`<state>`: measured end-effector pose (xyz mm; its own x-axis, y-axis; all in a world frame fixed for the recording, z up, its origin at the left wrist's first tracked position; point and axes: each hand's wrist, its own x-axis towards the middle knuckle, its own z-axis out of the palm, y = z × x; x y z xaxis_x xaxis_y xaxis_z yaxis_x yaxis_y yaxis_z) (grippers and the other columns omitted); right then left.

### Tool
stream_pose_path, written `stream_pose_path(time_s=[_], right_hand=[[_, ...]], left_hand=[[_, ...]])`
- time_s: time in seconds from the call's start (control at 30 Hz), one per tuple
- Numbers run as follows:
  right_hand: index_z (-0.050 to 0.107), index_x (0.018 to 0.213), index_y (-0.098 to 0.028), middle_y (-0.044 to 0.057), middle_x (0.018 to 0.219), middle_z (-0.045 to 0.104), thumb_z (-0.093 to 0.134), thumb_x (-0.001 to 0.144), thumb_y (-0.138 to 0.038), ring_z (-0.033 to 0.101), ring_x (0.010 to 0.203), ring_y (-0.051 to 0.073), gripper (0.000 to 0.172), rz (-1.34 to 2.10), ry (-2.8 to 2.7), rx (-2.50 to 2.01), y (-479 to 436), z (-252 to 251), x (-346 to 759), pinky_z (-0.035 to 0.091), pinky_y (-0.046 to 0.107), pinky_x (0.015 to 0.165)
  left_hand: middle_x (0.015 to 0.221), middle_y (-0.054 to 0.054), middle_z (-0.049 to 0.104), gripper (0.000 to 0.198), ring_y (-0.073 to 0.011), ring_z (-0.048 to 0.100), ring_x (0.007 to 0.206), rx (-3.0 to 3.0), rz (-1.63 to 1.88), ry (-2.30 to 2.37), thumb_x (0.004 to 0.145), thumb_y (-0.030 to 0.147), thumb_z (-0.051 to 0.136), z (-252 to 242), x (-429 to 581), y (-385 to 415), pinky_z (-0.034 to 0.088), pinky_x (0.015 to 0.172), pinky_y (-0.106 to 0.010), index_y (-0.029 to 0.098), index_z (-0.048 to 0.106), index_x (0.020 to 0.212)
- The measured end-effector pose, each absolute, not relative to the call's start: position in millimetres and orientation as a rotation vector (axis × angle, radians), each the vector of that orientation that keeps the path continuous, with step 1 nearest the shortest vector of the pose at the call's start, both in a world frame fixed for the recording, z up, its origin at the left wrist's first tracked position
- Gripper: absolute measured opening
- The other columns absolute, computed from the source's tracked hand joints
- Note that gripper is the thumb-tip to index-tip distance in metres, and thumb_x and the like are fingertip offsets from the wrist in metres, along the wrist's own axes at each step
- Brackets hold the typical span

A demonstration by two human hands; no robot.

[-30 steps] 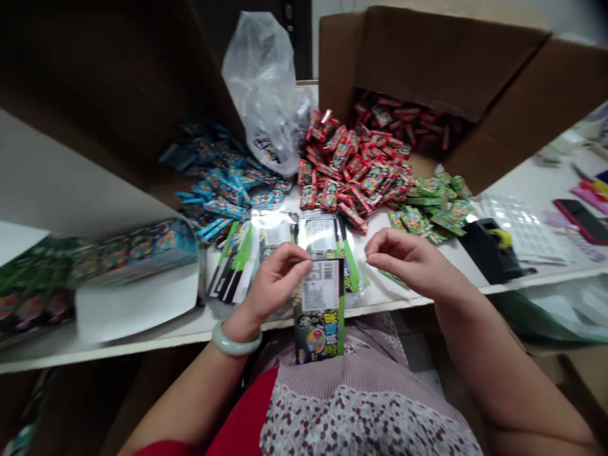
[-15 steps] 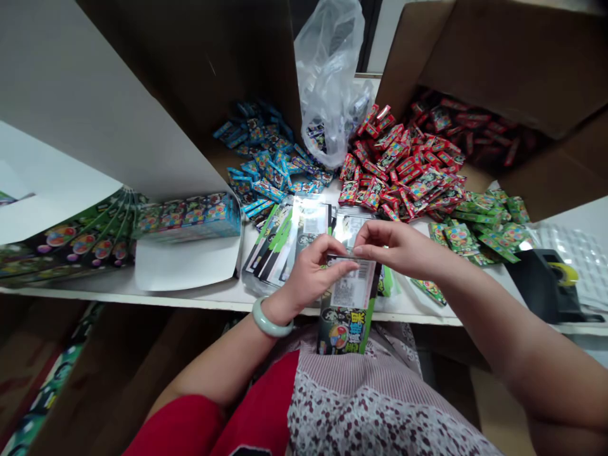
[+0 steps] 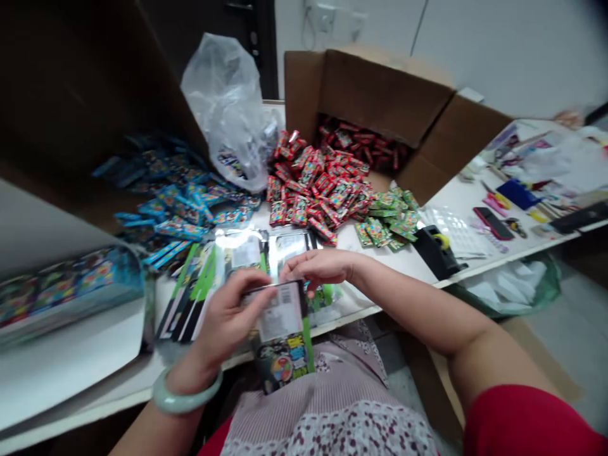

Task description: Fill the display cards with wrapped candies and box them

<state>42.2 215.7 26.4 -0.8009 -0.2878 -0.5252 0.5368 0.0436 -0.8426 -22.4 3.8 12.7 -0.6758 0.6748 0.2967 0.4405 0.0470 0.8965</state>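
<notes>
My left hand [image 3: 237, 310], with a pale green bangle at the wrist, pinches the upper left of a black and green printed pouch [image 3: 285, 364]. The pouch hangs at the table's front edge, its label and barcode toward me. At the pouch's top edge, my right hand [image 3: 320, 266] has its fingers bent and closed on it; the fingertips are partly hidden. Beyond the hands lie stacks of similar flat pouches [image 3: 197, 285], some overlapping. Small red candy packets [image 3: 323, 183] are heaped behind them, with blue packets [image 3: 180, 206] to the left and green packets [image 3: 389, 218] to the right.
An open cardboard box [image 3: 380, 82] with red packets stands at the back. Next to it is a clear plastic bag [image 3: 228, 95]. A black tape dispenser [image 3: 434, 253] and a phone [image 3: 494, 223] lie on the right. A display carton [image 3: 71, 285] stands left.
The view has swung right, bringing in the table's right part. My right hand's fingers have shifted along the pouch's top edge. My left hand keeps its pinch on the pouch.
</notes>
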Motion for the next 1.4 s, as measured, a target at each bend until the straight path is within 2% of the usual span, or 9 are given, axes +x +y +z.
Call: stream_pose_path(time_s=[0.1,0.27,0.5,0.7,0.83,1.0,1.13,1.27,1.4], right_hand=[[0.066,0.095,-0.020,0.004,0.098,0.070,0.061,0.085,-0.024,0.064,0.089,0.016,0.012,-1.562,2.464,0.675,264.5,15.9,72.6,0.049,0.030,0.083],[0.058,0.110,-0.011,0.023,0.126,0.055,0.064,0.080,-0.023,0.047,0.124,0.035,0.033,-1.097,2.849,1.630,351.5,-16.4,127.9,0.031,0.052,0.105],[0.058,0.087,-0.019,0.003,0.076,0.062,0.069,0.068,-0.041,0.062,0.077,0.021,0.031,-1.591,2.607,1.800,373.0,-54.3,149.1,0.051,0.038,0.075],[0.062,0.097,-0.021,0.001,0.084,0.064,0.074,0.060,-0.041,0.062,0.072,0.015,0.044,-2.259,2.296,1.449,346.6,-35.4,160.0,0.054,0.033,0.070],[0.065,0.098,-0.021,0.000,0.083,0.062,0.077,0.060,-0.037,0.058,0.068,0.011,0.043,-2.431,2.139,1.229,310.5,-23.7,146.5,0.052,0.027,0.063],[0.060,0.107,-0.022,0.000,0.085,0.059,0.075,0.067,-0.035,0.057,0.069,0.011,0.045,-2.564,2.019,0.834,242.7,-20.6,112.9,0.048,0.023,0.058],[0.042,0.132,-0.025,0.009,0.108,0.059,0.070,0.075,-0.042,0.061,0.100,0.023,0.065,-2.243,2.487,0.548,209.0,-11.3,103.5,0.055,0.040,0.079],[0.024,0.148,-0.030,0.013,0.148,0.037,0.076,0.074,-0.037,0.030,0.141,0.033,0.091,-1.312,3.192,-0.060,212.6,9.3,105.1,0.034,0.055,0.111],[0.030,0.147,-0.024,0.015,0.139,0.047,0.068,0.080,-0.030,0.044,0.131,0.030,0.077,-0.870,3.280,-0.271,230.6,16.0,104.2,0.040,0.049,0.109]], left_hand=[[0.080,0.002,0.063,0.013,-0.0126,0.057,0.071,0.545,1.981,2.291,0.076,0.024,0.067,15.4,-46.0,-2.3,0.047,0.065,-0.022,0.019,0.063,0.087],[0.078,0.003,0.064,0.027,-0.0123,0.058,0.069,-0.220,2.292,2.104,0.060,0.014,0.066,5.0,-76.0,-10.6,0.048,0.063,-0.021,0.019,0.061,0.086],[0.076,0.005,0.066,0.033,-0.0131,0.058,0.061,-0.122,1.943,2.311,0.061,0.025,0.071,-31.8,-81.8,-26.5,0.047,0.057,-0.023,0.026,0.064,0.093],[0.091,-0.002,0.064,0.045,-0.0260,0.063,0.082,0.336,1.316,2.739,0.066,0.043,0.070,-37.7,-101.6,-54.2,0.054,0.073,-0.043,0.025,0.058,0.105],[0.115,-0.013,0.059,0.052,-0.0358,0.053,0.112,0.942,1.123,3.076,0.074,0.048,0.065,-13.1,-85.6,-39.7,0.042,0.098,-0.057,0.017,0.056,0.114],[0.120,-0.012,0.060,0.071,-0.0231,0.060,0.098,0.963,1.413,1.933,0.075,0.040,0.072,4.1,-24.8,27.6,0.050,0.088,-0.042,0.023,0.039,0.136],[0.107,-0.009,0.062,0.066,-0.0187,0.061,0.086,0.574,1.749,1.476,0.081,0.039,0.066,-13.2,0.1,61.3,0.052,0.066,-0.028,0.022,0.035,0.137],[0.100,-0.008,0.062,0.062,-0.0207,0.061,0.090,0.635,1.699,1.517,0.079,0.037,0.069,-20.7,-0.3,53.7,0.054,0.076,-0.034,0.019,0.042,0.132],[0.130,-0.015,0.052,0.088,-0.0316,0.052,0.120,1.106,1.369,1.849,0.077,0.041,0.074,-11.3,-30.4,25.4,0.044,0.101,-0.050,0.022,0.025,0.147]])
